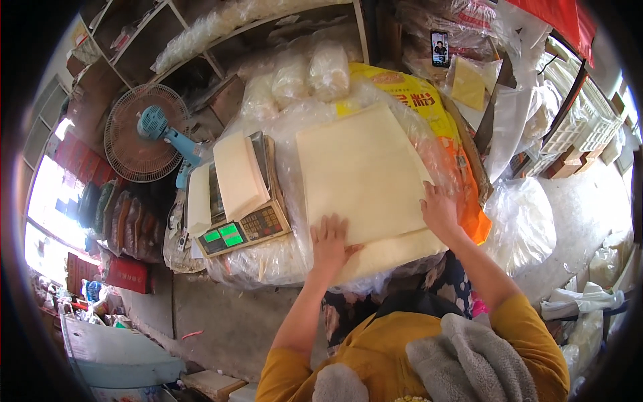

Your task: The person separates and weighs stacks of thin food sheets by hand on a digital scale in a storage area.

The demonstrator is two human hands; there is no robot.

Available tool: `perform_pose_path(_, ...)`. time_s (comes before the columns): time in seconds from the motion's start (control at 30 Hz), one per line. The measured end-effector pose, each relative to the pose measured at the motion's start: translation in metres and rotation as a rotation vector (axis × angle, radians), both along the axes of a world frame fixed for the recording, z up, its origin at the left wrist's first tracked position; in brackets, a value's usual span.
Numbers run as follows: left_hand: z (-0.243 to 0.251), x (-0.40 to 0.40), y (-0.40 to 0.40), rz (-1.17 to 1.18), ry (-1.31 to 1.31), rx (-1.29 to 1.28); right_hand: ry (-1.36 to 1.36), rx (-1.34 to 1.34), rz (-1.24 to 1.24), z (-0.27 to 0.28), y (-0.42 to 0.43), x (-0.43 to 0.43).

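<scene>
A wide, pale yellow stack of thin flat sheets (361, 166) lies on clear plastic wrapping before me. My left hand (330, 246) rests with spread fingers on its near left part. At the right edge, my right hand (438, 211) touches the sheets with its fingertips, the fingers slightly bent. A top sheet lies askew over others that show along the near edge. Left of the stack, a digital scale (266, 221) with lit green displays carries folded pale sheets (238, 176) and a narrower folded piece (199, 201).
A blue electric fan (153, 123) stands behind the scale. Clear-wrapped bundles (329, 73) lie beyond the sheets, beside a yellow and orange printed sack (459, 176). A phone (439, 48) with a lit screen is propped at the back right. A plastic bag (522, 221) sits right of my arm.
</scene>
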State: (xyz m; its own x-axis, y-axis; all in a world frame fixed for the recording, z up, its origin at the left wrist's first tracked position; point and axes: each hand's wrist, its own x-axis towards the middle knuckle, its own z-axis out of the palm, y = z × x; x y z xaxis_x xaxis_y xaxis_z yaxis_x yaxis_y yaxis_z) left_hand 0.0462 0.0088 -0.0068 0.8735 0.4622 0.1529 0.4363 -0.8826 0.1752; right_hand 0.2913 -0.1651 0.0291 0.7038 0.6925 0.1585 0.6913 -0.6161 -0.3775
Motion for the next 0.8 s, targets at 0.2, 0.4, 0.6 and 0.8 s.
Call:
perform_pose_path(0.2, -0.007, 0.002, -0.006, -0.008, -0.002, 0.108, -0.179, -0.075, 0.37, -0.024, 0.001, -0.039)
perform_pose_path(0.4, 0.003, -0.022, 0.016, -0.151, -0.087, 0.188, -0.111, -0.111, 0.43, -0.039, 0.003, -0.039)
perform_pose_path(0.6, 0.044, -0.046, 0.034, -0.131, -0.219, 0.205, 0.002, -0.146, 0.49, 0.011, 0.019, -0.067)
perform_pose_path(0.8, 0.105, -0.022, 0.003, -0.017, -0.663, 0.072, -0.071, 0.219, 0.674, 0.059, 0.048, -0.093)
